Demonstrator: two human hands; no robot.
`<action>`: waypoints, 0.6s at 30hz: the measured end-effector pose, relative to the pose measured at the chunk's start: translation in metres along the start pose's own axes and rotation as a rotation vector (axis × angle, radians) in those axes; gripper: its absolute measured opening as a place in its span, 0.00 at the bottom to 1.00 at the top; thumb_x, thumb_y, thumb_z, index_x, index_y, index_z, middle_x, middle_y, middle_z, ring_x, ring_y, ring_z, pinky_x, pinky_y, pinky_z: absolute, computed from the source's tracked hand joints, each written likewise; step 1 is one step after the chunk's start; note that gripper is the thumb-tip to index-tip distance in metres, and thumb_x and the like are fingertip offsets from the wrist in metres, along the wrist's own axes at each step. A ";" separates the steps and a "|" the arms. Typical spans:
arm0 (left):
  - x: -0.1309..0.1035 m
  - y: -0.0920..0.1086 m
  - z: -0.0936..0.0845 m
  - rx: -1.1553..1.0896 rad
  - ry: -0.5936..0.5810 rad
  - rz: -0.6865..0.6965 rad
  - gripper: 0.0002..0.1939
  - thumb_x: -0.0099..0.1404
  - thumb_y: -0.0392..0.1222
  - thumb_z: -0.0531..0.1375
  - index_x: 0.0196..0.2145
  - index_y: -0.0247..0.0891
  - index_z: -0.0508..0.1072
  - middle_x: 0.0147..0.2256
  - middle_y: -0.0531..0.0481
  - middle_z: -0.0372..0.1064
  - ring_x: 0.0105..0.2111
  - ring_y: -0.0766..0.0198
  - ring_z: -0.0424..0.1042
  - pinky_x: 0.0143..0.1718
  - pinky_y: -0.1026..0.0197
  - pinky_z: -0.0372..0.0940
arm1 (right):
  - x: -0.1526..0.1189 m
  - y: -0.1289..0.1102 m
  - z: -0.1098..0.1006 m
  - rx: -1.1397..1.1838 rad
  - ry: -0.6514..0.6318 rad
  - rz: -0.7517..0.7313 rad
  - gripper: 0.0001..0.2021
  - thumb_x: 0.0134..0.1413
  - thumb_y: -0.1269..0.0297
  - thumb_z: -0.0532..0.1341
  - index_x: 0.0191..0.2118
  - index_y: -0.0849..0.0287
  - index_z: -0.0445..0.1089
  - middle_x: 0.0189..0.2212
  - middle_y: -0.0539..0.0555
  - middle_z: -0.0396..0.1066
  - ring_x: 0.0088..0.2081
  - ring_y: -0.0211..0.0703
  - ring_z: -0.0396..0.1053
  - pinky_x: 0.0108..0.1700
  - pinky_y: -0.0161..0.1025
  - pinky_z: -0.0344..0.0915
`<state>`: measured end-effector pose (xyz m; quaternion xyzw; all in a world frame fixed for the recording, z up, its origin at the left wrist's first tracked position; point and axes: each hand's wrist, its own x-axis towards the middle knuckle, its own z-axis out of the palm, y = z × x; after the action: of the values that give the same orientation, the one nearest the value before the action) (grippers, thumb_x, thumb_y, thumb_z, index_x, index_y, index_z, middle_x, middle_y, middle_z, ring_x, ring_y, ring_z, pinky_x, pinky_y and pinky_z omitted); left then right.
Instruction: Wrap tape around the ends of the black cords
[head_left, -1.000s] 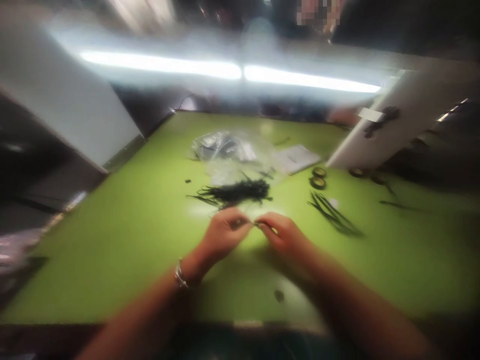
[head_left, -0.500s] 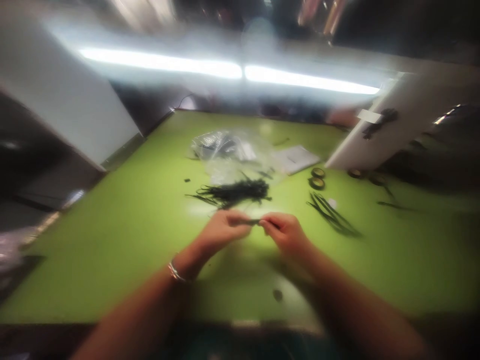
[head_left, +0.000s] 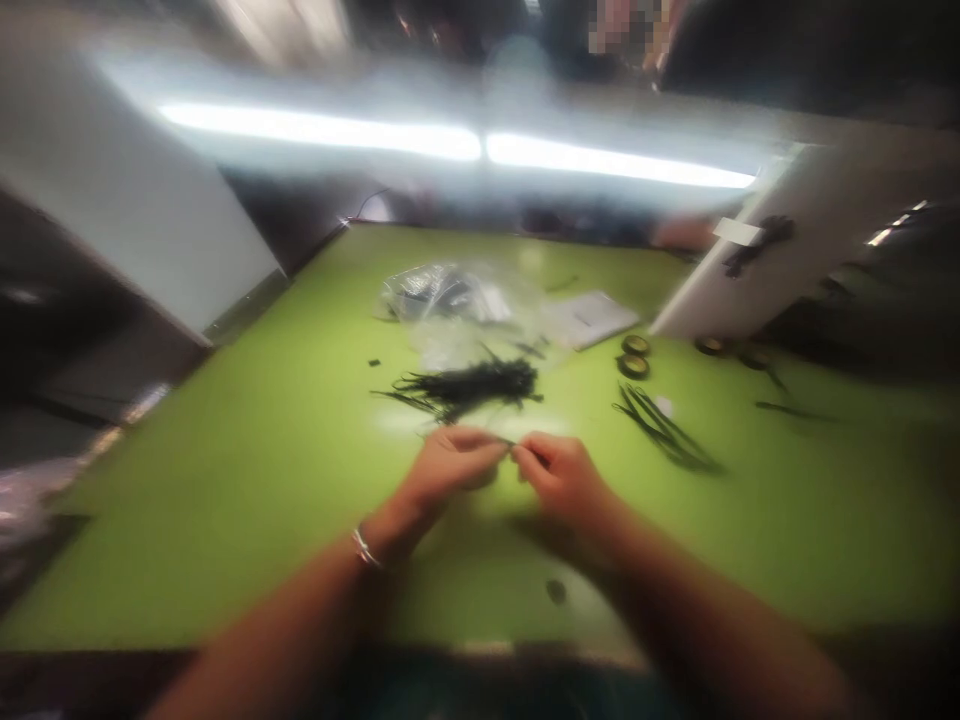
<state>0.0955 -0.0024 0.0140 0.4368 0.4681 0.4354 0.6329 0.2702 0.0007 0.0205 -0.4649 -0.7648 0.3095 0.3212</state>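
Observation:
My left hand [head_left: 457,462] and my right hand [head_left: 561,470] meet over the middle of the green table, fingertips almost touching. Both pinch a thin dark piece [head_left: 510,443], of which only a short bit shows between the fingers; it looks like a dark strip or cable, but blur hides its kind. Just beyond the hands lies a tangled bundle of black cables [head_left: 480,385]. Several longer dark strips [head_left: 660,430] rest to the right of my right hand.
Behind the bundle are a clear plastic bag [head_left: 442,295] with dark contents and a white sheet or packet [head_left: 592,318]. Two rolls of black tape [head_left: 634,357] stand near the right white panel [head_left: 795,265]. Another white panel [head_left: 172,190] borders the table [head_left: 247,500] at left.
My hands have drawn closer together, the left shifting slightly right, so less of the dark piece shows between them. The things on the table have stayed put.

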 end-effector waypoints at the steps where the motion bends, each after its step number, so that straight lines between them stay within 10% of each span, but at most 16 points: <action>1: 0.000 0.000 -0.001 0.034 -0.005 0.014 0.13 0.51 0.45 0.68 0.26 0.30 0.76 0.18 0.54 0.60 0.18 0.73 0.55 0.19 0.67 0.49 | 0.000 0.001 0.001 -0.035 0.002 0.003 0.14 0.58 0.67 0.56 0.21 0.60 0.64 0.18 0.46 0.64 0.22 0.32 0.59 0.26 0.31 0.55; 7: 0.002 0.001 -0.007 0.293 -0.068 0.102 0.12 0.54 0.45 0.66 0.29 0.31 0.79 0.20 0.52 0.66 0.20 0.70 0.60 0.22 0.67 0.55 | 0.002 0.004 -0.003 -0.168 -0.054 -0.104 0.05 0.56 0.72 0.57 0.32 0.60 0.70 0.27 0.50 0.71 0.28 0.36 0.64 0.32 0.32 0.58; 18: 0.000 0.012 -0.012 0.578 -0.237 0.305 0.07 0.58 0.41 0.62 0.30 0.35 0.80 0.24 0.49 0.71 0.25 0.66 0.65 0.27 0.66 0.59 | 0.005 -0.009 -0.031 -0.038 -0.252 -0.065 0.10 0.52 0.70 0.62 0.21 0.61 0.70 0.17 0.43 0.62 0.22 0.30 0.56 0.26 0.30 0.51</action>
<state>0.0826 0.0023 0.0230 0.7105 0.4245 0.3205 0.4607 0.2880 0.0072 0.0469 -0.4033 -0.8194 0.3405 0.2236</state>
